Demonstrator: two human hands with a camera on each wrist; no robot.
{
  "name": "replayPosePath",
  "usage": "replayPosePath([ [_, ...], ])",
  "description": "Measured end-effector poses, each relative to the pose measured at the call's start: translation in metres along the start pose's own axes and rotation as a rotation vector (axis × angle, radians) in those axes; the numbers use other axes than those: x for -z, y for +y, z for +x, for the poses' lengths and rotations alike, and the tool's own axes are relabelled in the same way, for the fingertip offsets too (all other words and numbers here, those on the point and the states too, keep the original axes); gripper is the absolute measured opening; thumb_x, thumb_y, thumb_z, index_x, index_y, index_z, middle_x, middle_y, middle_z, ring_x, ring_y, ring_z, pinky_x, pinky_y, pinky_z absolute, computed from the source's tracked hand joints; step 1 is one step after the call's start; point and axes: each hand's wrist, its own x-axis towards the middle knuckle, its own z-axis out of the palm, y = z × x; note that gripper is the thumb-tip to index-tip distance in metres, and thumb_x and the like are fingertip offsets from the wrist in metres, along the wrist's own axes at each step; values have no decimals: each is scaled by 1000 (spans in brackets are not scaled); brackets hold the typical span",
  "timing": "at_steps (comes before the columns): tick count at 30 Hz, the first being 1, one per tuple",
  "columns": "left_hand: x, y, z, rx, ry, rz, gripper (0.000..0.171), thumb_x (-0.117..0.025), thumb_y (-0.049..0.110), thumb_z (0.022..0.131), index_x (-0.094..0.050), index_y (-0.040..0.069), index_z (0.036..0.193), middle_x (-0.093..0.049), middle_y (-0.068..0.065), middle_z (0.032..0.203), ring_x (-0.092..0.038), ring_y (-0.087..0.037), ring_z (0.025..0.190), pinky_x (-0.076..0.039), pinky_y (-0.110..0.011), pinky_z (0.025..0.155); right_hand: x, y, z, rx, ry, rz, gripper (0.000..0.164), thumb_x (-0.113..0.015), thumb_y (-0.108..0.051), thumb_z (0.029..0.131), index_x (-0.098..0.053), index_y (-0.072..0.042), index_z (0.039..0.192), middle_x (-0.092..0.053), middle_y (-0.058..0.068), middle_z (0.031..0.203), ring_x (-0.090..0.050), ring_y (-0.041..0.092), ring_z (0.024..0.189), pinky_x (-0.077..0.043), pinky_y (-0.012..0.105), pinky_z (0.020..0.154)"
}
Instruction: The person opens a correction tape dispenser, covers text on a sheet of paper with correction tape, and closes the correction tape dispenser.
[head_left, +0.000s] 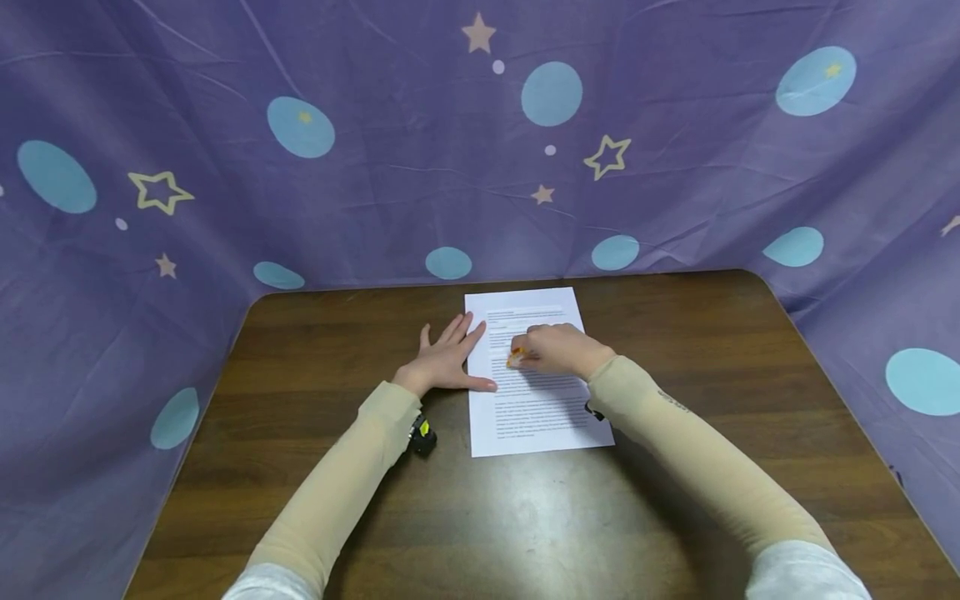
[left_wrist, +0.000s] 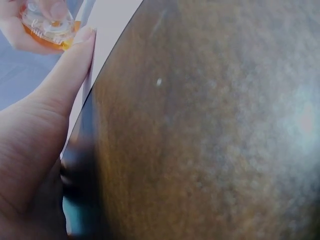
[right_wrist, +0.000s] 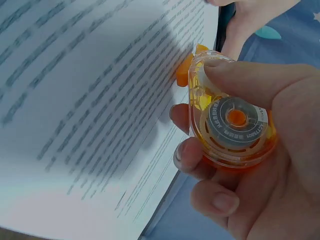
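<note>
A printed sheet of paper [head_left: 543, 408] lies on the table, covered in lines of dark text. My left hand [head_left: 444, 365] rests at its left edge, fingers spread, the thumb and some fingertips touching the sheet. Over the text, my right hand [head_left: 562, 348] grips a clear and orange correction tape [right_wrist: 234, 120] between thumb and curled fingers. In the right wrist view its orange tip points toward the printed lines; whether it touches the paper I cannot tell. The left wrist view shows the left thumb [left_wrist: 60, 82] on the paper's edge, with the correction tape beyond it.
The brown wooden table [head_left: 337, 350] extends around the sheet on all sides. A purple curtain [head_left: 390, 167] with blue ovals and stars hangs behind and at both sides. A black wrist camera [head_left: 423, 437] sits beneath the left wrist.
</note>
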Motion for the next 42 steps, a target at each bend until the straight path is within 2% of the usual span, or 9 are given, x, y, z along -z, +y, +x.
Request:
replayPosePath([
  [9, -3, -1, 2, -1, 5, 5, 123, -68, 83, 78, -7, 25, 170, 9, -6, 176, 8, -23, 161, 9, -73, 117, -1, -9, 6, -9, -20, -48, 15, -76, -26, 98, -74, -17, 110, -72, 4, 97, -67, 17, 79, -59, 42, 73],
  [20, 1, 2, -2, -2, -2, -4, 122, -66, 83, 80, -7, 26, 170, 9, -6, 176, 8, -23, 161, 9, -74, 117, 0, -16, 9, -13, 8, -95, 5, -77, -19, 96, -73, -15, 97, -70, 3, 86, -64, 15, 72, -59, 42, 67],
  [30, 6, 6, -5, -4, -12, 5, 124, -63, 86, 79, -6, 24, 170, 9, -8, 176, 10, -23, 161, 10, -73, 117, 1, -10, 3, -75, -27, -55, 10, -75, -22, 98, -76, -15, 105, -74, 4, 96, -68, 17, 81, -60, 43, 72],
  [37, 4, 4, -4, -5, -7, -18, 123, -66, 83, 80, -5, 25, 170, 10, -6, 175, 10, -23, 161, 11, -73, 117, 2, -2, -5, -77, -9, -32, 3, -75, -18, 97, -74, -15, 97, -68, 1, 85, -58, 15, 72, -56, 41, 66],
  [42, 4, 3, -3, 1, -14, -25, 122, -66, 82, 80, -4, 27, 169, 11, -5, 175, 12, -22, 161, 12, -72, 117, 4, 4, -11, -96, -5, -33, 5, -76, -21, 97, -74, -17, 95, -67, -1, 84, -58, 15, 75, -55, 44, 69],
])
